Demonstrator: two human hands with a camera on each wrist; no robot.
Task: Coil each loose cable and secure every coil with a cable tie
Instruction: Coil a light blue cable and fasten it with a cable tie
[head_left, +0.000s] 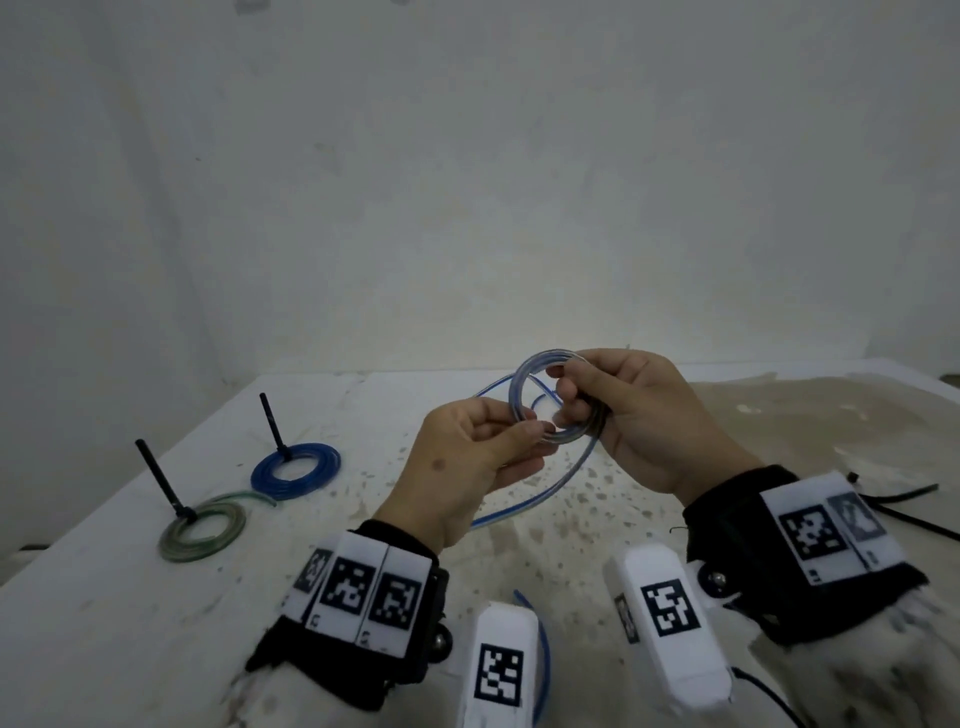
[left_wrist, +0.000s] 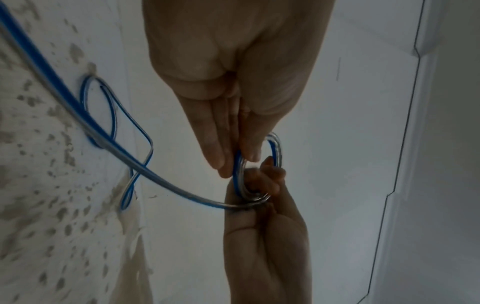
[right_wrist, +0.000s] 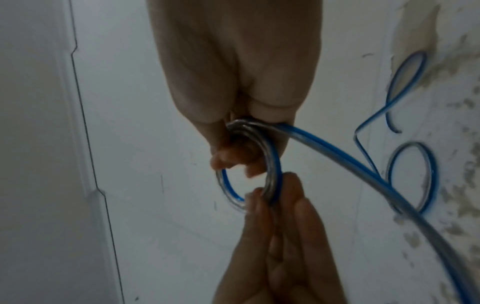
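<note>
Cable, thin, light and springy blue-and-clear line, is held above the table as a small coil, pinched by left hand and right hand on opposite sides, best gripped where turns overlap lest they spring apart.

- L hand: raised in front of body, palm turned inward, thumb + fingers mostly straight, pinching coil's near-left edge.
- R hand: same height, just right of L, fingers curled thru coil, gripping its right side.
- Fingertips of both nearly touch.
- Both wrists wear black straps w/ marker blocks.
</note>
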